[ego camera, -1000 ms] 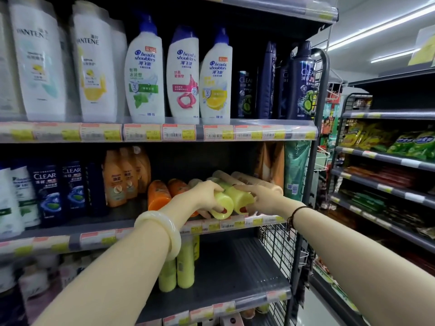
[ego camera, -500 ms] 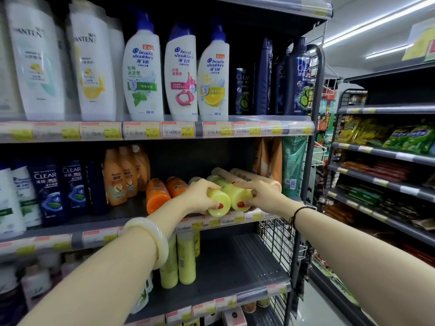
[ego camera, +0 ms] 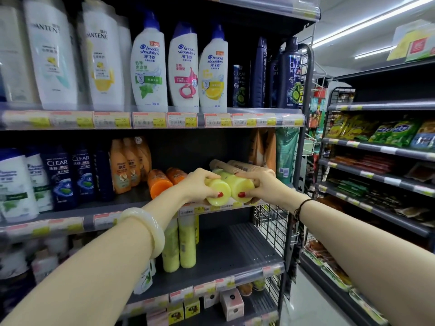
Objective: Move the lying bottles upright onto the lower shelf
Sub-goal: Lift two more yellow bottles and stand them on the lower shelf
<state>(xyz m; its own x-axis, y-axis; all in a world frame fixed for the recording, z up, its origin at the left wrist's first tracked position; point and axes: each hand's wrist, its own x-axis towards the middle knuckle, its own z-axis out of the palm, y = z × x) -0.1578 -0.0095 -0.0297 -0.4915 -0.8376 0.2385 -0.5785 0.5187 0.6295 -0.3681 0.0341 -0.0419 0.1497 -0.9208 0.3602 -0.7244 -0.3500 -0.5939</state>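
Observation:
Two yellow bottles lie side by side at the front edge of the middle shelf, ends toward me. My left hand grips the left yellow bottle; my right hand grips the right yellow bottle. Two orange bottles lie to their left, and beige bottles lie behind them. On the lower shelf, three yellow bottles stand upright at the left.
Upright orange bottles and dark blue Clear bottles stand left on the middle shelf. A green pouch hangs at the right. A wire end panel borders the shelves. Another shelving unit stands across the aisle.
Both hands have closed more firmly around the two yellow bottles, thumbs now over their front ends. The bottles have slid a little toward the shelf's front edge.

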